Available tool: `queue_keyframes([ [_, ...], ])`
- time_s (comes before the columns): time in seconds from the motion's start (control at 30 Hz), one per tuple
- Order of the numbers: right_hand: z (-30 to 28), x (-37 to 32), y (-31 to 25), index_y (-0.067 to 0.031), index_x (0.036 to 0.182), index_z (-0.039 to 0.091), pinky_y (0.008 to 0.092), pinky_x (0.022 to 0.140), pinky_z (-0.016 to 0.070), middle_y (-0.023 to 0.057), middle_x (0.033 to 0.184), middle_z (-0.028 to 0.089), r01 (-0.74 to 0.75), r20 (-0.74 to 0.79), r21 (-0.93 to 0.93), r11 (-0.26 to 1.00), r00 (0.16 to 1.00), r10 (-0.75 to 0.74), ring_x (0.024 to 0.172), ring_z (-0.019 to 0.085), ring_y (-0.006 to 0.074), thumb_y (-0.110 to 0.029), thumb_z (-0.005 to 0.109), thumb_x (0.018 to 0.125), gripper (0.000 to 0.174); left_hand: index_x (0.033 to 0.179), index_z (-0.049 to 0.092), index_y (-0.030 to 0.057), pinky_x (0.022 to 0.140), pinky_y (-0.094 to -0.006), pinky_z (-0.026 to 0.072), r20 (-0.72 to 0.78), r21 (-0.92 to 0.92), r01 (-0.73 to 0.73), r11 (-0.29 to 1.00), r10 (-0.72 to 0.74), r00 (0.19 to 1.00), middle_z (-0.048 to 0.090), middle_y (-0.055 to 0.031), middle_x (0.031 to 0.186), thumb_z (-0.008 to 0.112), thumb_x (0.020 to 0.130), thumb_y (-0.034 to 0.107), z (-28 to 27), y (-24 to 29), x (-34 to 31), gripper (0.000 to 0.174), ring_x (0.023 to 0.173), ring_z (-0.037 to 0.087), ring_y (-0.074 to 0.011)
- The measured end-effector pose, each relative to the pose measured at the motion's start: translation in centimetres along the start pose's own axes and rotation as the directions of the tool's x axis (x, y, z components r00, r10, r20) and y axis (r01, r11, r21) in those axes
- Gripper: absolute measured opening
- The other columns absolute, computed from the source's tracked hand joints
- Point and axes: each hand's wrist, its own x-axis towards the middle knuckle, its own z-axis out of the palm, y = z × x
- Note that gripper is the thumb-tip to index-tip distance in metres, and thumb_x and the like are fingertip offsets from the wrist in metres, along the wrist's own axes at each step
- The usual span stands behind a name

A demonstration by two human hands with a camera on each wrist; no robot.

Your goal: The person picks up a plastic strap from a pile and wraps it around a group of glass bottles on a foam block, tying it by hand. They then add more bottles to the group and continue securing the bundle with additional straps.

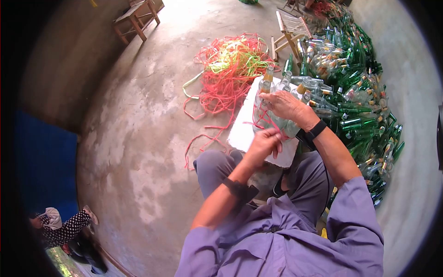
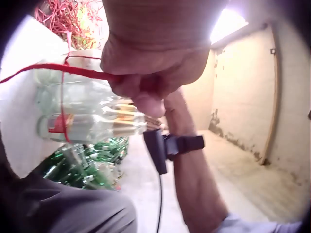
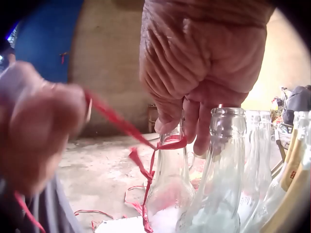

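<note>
Beyond the left hand (image 1: 264, 144) and off to its left, we see a loose heap of straps (image 1: 221, 90), red with some yellow-green, lying on the concrete floor (image 1: 138, 152). Nearer, a white slab (image 1: 239, 131) reaches out from beneath both hands. The left hand is drawn in close, its fingers curled tightly on a red strap (image 3: 116, 121), which we can follow from the fingers to the neck of a clear bottle (image 3: 167, 187), just right of that hand. There the strap loops around the neck, and one strand hangs down the bottle's side. Just beyond the left hand stands a close group of clear bottles (image 2: 77, 92), upright on the slab, with red strap across their bodies. The right hand (image 1: 288, 106), above and right of the left, is at the tops of this group; we see its thumb and fingers pinching the looped bottle's neck. Right of the right hand and well past it, we find a large pile of green and clear bottles (image 1: 357, 122) along the wall (image 1: 410, 138).
</note>
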Motion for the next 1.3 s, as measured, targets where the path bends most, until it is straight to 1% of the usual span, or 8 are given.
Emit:
queue_keyframes([
  [0.13,-0.6,-0.1,-0.9,-0.0005,0.098,0.055,0.0494,0.069,0.0493,0.0216,0.077,0.063,-0.052,0.071,0.007,0.999,0.996,0.051,0.08,0.064,0.0395,-0.016,0.059,0.087,0.019,0.09,0.06,0.0023,0.041,-0.0219,0.0347,-0.243,-0.137,-0.375,0.917,0.336,0.91,0.057,-0.0024,0.062,0.051,0.096,0.014,-4.3,5.5,0.5,0.016,0.046,0.047,-0.0091],
  [0.33,0.0,0.1,-0.7,-0.0007,0.098,0.055,0.0493,0.069,0.0492,0.0211,0.077,0.063,-0.05,0.028,0.0,0.999,0.998,0.05,0.08,0.064,0.0389,-0.017,0.058,0.089,0.019,0.092,0.06,0.0026,0.039,-0.0209,0.0325,-0.446,-0.617,-0.356,0.702,0.061,0.893,0.059,-0.0036,0.067,0.05,0.097,0.012,-9.0,6.9,2.6,0.015,0.046,0.046,-0.0104],
  [0.47,0.2,0.0,-0.4,-0.0018,0.099,0.056,0.0489,0.069,0.0497,0.0204,0.077,0.063,-0.06,0.051,-0.024,0.998,0.997,0.061,0.079,0.064,0.0382,-0.018,0.058,0.088,0.02,0.09,0.061,0.0022,0.039,-0.02,0.0321,-0.545,-0.413,-0.427,0.804,0.157,0.823,0.059,-0.0042,0.067,0.05,0.096,0.011,-6.7,7.8,3.5,0.015,0.046,0.045,-0.0097],
  [0.57,1.0,0.0,0.5,-0.0025,0.1,0.057,0.0483,0.069,0.05,0.0195,0.077,0.064,-0.022,-0.009,0.017,1.0,1.0,0.022,0.078,0.064,0.0377,-0.017,0.057,0.087,0.02,0.09,0.062,0.0002,0.04,-0.0209,0.0341,-0.246,0.115,-0.35,0.93,0.368,0.897,0.06,-0.005,0.063,0.052,0.096,0.013,-0.6,9.8,1.5,0.017,0.043,0.045,-0.0085],
  [0.67,2.0,-0.3,1.7,-0.0031,0.098,0.058,0.048,0.069,0.0497,0.0189,0.076,0.064,0.185,-0.188,0.097,0.978,0.968,-0.164,0.077,0.064,0.0379,-0.016,0.057,0.086,0.018,0.092,0.063,0.0002,0.04,-0.0213,0.0348,-0.109,0.054,-0.242,0.969,0.247,0.963,0.06,-0.0051,0.064,0.053,0.096,0.014,1.5,8.5,1.3,0.018,0.043,0.045,-0.0078],
  [0.8,0.3,-0.2,-0.5,-0.0028,0.096,0.059,0.0481,0.069,0.0497,0.0206,0.077,0.065,-0.098,0.029,0.027,0.995,0.995,0.097,0.08,0.065,0.0384,-0.016,0.058,0.086,0.016,0.091,0.061,0.001,0.042,-0.0209,0.0339,-0.375,-0.318,-0.39,0.864,0.263,0.889,0.056,-0.0028,0.064,0.053,0.094,0.011,-5.6,9.7,1.3,0.013,0.046,0.046,-0.0087],
  [1.2,1.8,-0.6,-0.4,-0.0017,0.094,0.05,0.0505,0.062,0.0459,0.0196,0.074,0.061,-0.032,-0.111,0.024,0.999,0.993,0.035,0.075,0.062,0.0407,-0.01,0.055,0.086,0.013,0.095,0.06,0.0015,0.041,-0.0201,0.0319,-0.27,0.152,-0.214,0.965,0.249,0.93,0.058,-0.0052,0.061,0.05,0.098,0.018,-1.3,9.3,-4.3,0.02,0.044,0.045,-0.0083],
  [1.3,1.3,-1.2,-1.1,-0.0017,0.106,0.053,0.0496,0.07,0.0478,0.0211,0.096,0.063,-0.123,0.006,0.011,0.992,0.992,0.123,0.085,0.064,0.0375,-0.009,0.056,0.085,0.023,0.097,0.061,0.001,0.042,-0.0199,0.0323,-0.259,0.289,-0.105,0.952,0.183,0.948,0.058,-0.0029,0.061,0.05,0.098,0.017,-0.1,8.3,-6.3,0.02,0.045,0.046,-0.0066],
])
